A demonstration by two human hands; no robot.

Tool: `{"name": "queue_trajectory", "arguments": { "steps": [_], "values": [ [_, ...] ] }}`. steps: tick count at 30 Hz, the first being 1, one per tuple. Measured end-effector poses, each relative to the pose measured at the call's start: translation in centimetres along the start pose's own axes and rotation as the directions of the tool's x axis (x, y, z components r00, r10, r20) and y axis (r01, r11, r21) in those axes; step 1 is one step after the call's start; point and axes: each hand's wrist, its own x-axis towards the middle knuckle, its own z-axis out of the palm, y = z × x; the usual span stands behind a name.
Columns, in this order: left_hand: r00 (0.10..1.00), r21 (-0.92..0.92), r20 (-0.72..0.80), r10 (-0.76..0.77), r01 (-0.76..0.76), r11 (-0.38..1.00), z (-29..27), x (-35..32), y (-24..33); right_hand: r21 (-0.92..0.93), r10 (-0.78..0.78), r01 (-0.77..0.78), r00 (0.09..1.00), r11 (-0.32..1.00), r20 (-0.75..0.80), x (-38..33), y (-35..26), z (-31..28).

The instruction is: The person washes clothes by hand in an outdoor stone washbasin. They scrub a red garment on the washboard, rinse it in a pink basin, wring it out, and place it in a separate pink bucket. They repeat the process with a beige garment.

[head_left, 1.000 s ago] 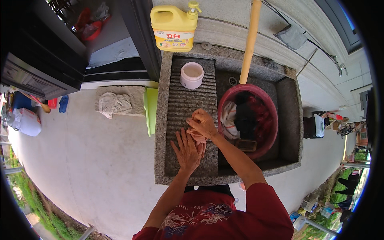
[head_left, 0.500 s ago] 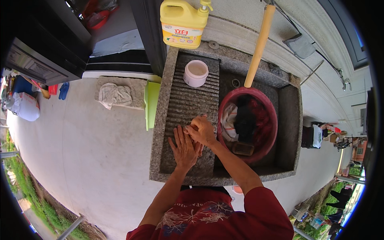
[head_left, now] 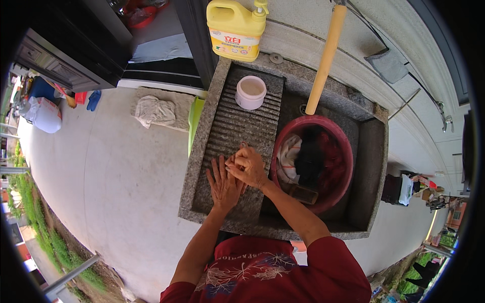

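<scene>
Both hands together at the ribbed washboard [head_left: 235, 121], left part of a stone sink [head_left: 205, 136]. Left hand [head_left: 224, 188] palm down, fingers extended and spread. Right hand [head_left: 248, 167] curled into a fist just beside it, overlapping its fingertips in this view, closed on a pinkish cloth [head_left: 244, 145]. Cloth lies on the ribs, mostly hidden under the hands; only a small end shows beyond the right fist. Open pale-pink tub [head_left: 251, 93] stands farther up the board. Right of the board, inside the sink: red basin [head_left: 348, 166] holding white striped cloth [head_left: 288, 157], dark cloth [head_left: 309, 160] and a brownish block [head_left: 303, 194].
</scene>
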Motion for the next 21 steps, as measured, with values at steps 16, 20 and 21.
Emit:
{"name": "queue_trajectory", "arguments": {
  "steps": [16, 20, 21],
  "values": [
    [0.998, -0.026, 0.063, -0.002, 0.003, 1.0, -0.4, 0.3, 0.8, -0.077, 0.027, -0.024, 0.999, 0.997, 0.032, -1.7, -1.4, 0.6],
    [0.988, 0.071, 0.152, 0.015, -0.026, 0.997, -0.7, 0.9, 1.0, -0.321, -0.011, -0.017, 0.996, 0.947, -0.086, -1.3, -0.3, 1.8],
    [0.993, 0.067, 0.115, 0.016, -0.024, 0.997, 0.0, 0.9, 0.9, -0.343, 0.108, -0.124, 0.992, 0.931, -0.065, 0.4, 1.7, 2.3]
  ]
}}
